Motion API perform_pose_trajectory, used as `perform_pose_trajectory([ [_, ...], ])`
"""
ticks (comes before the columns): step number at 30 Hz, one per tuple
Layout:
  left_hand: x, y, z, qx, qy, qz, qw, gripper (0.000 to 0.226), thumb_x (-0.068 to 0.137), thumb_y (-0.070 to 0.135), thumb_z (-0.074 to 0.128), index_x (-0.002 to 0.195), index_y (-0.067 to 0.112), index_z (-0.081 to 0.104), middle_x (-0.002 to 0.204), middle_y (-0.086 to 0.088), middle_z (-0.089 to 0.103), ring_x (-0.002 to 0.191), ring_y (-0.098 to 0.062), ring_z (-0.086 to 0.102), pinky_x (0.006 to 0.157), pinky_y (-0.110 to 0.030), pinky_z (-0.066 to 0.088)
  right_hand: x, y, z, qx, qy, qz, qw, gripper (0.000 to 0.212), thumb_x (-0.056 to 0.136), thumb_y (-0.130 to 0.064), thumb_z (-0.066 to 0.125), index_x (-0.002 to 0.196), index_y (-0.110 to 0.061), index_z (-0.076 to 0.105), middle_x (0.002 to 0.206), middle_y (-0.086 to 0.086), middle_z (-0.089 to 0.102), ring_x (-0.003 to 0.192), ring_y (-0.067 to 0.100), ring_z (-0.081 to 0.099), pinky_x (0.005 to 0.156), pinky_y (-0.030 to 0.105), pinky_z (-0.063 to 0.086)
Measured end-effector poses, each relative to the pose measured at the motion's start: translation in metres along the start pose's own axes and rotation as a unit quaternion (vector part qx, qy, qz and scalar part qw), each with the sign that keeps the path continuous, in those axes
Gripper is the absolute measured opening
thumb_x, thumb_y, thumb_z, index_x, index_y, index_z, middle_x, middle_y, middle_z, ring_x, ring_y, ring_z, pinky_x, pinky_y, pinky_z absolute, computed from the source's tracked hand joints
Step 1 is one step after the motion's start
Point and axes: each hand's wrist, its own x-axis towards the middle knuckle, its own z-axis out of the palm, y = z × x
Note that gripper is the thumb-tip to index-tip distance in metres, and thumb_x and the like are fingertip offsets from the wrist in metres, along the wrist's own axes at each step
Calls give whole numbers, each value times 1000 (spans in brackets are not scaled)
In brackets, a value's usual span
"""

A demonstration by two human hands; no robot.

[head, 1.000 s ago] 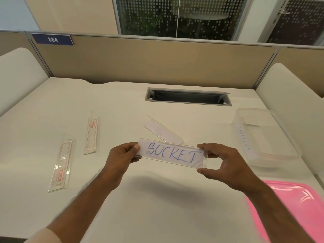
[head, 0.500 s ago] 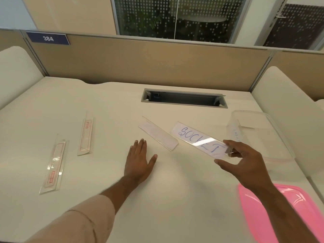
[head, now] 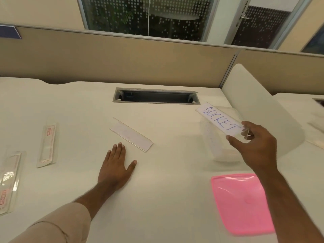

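I am seeing the fingers (head: 249,125) of the right hand (head: 257,148) pinching one end of the sign marked SOCKET (head: 220,121), thumb on one long edge and fingers curled over the other. Only that end is being held, and the rest is sticking out tilted in the air, up and away from the fingertips. Just below the fingers a clear tub (head: 220,155) is sitting open, and I am judging that the sign is heading into it. The risk I am weighing is that, with so short a grip on slick plastic, the free end could be swinging down, catching the rim and shoving the light tub, or the sign could be slipping out onto the desk (head: 175,190). Nearer me than the fingers a pink lid (head: 240,202) is lying flat. Well off to the left, the left hand (head: 115,167) is resting flat with its fingers spread and holding nothing, so it is not steadying the tub. A blank sign (head: 131,134) is lying just beyond its fingertips.
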Motion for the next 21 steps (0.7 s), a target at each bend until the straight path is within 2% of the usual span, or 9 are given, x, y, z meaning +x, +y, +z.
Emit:
perform_pose_trajectory([
  [2,1,-1,1,3,-2,5,1000,89,92,70,14,157,11,3,166,0,-3,152,-12,-7,124,-34,-1,7,7,-5,-42,16,-2,999,62,64,-21,88,120,-8,64,96,10,66,75,20,56,73,34,52],
  [3,1,-1,2,3,-2,5,1000,89,92,70,14,157,11,3,166,0,-3,152,-12,-7,124,-34,-1,10,11,-7,-59,20,1,998,63,64,-20,88,121,-6,63,99,12,67,76,21,56,75,38,52],
  [8,3,-2,4,2,2,1,1000,90,91,71,13,157,11,3,166,2,-2,152,-11,-5,123,-32,-1,29,32,-4,-145,7,34,989,64,66,-25,85,122,-6,61,109,16,66,92,34,63,79,40,50],
  [12,3,-2,5,0,3,-1,1000,91,89,73,11,157,12,3,166,2,-1,152,-10,-4,123,-31,-1,37,46,11,-190,-38,73,978,67,65,-25,85,123,-4,60,115,19,65,102,37,63,84,42,50],
  [18,2,-3,5,3,4,-3,1000,91,89,74,10,157,13,2,166,4,-3,151,-8,-6,122,-29,-3,40,53,33,-216,-104,115,964,59,64,-18,84,113,-2,57,111,19,61,99,39,61,78,42,50],
  [21,2,-3,5,3,5,-3,1000,91,89,74,10,157,13,2,166,4,-3,151,-8,-6,122,-29,-3,47,55,41,-246,-165,156,942,66,60,-15,87,112,0,48,111,21,57,99,41,60,75,44,52],
])
